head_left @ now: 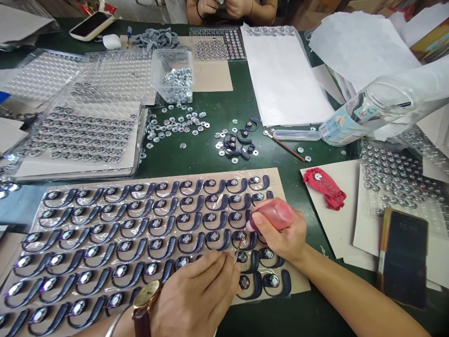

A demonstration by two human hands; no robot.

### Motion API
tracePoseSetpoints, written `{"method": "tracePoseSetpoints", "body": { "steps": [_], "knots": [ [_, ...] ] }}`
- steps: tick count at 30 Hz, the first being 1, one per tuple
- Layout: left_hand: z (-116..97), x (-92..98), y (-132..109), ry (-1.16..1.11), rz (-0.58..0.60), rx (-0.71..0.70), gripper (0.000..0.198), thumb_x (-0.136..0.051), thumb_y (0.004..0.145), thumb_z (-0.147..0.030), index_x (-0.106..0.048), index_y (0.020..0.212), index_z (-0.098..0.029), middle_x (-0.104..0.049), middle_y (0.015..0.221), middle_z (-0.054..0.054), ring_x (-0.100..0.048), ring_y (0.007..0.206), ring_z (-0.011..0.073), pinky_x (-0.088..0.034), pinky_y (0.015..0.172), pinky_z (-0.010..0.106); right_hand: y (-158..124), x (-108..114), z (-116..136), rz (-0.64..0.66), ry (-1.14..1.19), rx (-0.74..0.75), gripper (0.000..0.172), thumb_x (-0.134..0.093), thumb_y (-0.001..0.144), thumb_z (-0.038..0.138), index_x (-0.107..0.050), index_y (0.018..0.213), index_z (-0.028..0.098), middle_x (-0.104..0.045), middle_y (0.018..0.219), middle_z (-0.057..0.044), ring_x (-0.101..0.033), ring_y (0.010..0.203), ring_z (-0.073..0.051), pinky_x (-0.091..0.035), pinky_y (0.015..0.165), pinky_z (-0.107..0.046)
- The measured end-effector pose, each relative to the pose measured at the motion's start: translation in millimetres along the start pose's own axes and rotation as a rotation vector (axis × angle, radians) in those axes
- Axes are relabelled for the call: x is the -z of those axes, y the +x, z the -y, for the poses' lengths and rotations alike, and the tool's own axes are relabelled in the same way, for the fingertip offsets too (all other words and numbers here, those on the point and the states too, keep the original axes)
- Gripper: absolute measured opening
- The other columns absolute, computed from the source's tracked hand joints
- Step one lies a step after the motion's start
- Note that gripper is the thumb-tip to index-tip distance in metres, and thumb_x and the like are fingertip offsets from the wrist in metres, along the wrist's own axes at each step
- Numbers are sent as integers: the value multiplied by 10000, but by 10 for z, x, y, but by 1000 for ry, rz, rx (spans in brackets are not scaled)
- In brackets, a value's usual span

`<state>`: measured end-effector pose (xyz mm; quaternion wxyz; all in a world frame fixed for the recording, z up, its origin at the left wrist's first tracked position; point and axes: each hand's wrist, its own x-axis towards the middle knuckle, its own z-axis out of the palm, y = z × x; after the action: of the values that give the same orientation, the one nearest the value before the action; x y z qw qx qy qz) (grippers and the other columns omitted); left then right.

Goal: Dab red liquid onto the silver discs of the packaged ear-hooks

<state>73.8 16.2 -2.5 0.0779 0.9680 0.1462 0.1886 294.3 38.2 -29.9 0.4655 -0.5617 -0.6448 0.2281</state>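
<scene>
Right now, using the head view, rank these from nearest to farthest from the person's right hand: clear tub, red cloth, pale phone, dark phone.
Measured from the right hand:
1. red cloth: just ahead, to the right
2. dark phone: farther right
3. clear tub: well ahead, to the left
4. pale phone: top left

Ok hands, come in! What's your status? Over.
Left hand: holding thin stick. Right hand: holding pink bottle. Stick's tip at one black hook, touch unclear. In the way: left hand, covering part of the cardboard.
</scene>
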Motion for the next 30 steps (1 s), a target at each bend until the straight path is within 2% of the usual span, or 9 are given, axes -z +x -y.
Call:
{"method": "tracePoseSetpoints", "body": {
  "steps": [5, 9, 16, 22, 30],
  "knots": [
    [19, -33, -57, -34, -3, 44, 306, -427, 895, -115, -614, 1125, -40, -658, 1130, 118, -615, 1059, 257, -471, 947, 391, 19, 40, 23, 6, -60, -6, 125, -610, 813, 251, -620, 704, 190, -668, 574, -1, -624, 485, -138, -505, 475, -251],
    [34, -67, -105, -88, 18, 87, 326, -427, 887, -100, -593, 1163, -54, -626, 1193, 107, -573, 1119, 245, -429, 1000, 409, -2, 47, 12, 6, -2, -34, 115, -618, 806, 234, -623, 699, 193, -652, 546, 12, -600, 454, -126, -500, 476, -251],
    [59, -38, -67, -126, -9, 138, 292, -480, 872, -100, -607, 1133, -74, -657, 1135, 92, -623, 1018, 210, -449, 965, 390, -37, 36, 10, 57, 62, -104, 111, -608, 812, 252, -634, 724, 191, -602, 475, 34, -564, 415, -126, -499, 470, -260],
    [108, 2, -8, -214, -43, 129, 286, -450, 860, -76, -610, 1096, -54, -674, 1077, 107, -637, 978, 200, -482, 909, 380, -24, 45, 16, -11, 80, -20, 97, -622, 799, 194, -612, 703, 201, -638, 539, 19, -609, 472, -133, -493, 466, -246],
    [163, 42, 71, -322, -120, 170, 263, -511, 797, -27, -623, 1033, -62, -700, 1002, 105, -672, 899, 185, -508, 863, 363, -12, 28, 13, 21, 20, 15, 89, -623, 801, 226, -623, 728, 177, -656, 589, -3, -610, 475, -127, -498, 457, -245]
  ]
}}
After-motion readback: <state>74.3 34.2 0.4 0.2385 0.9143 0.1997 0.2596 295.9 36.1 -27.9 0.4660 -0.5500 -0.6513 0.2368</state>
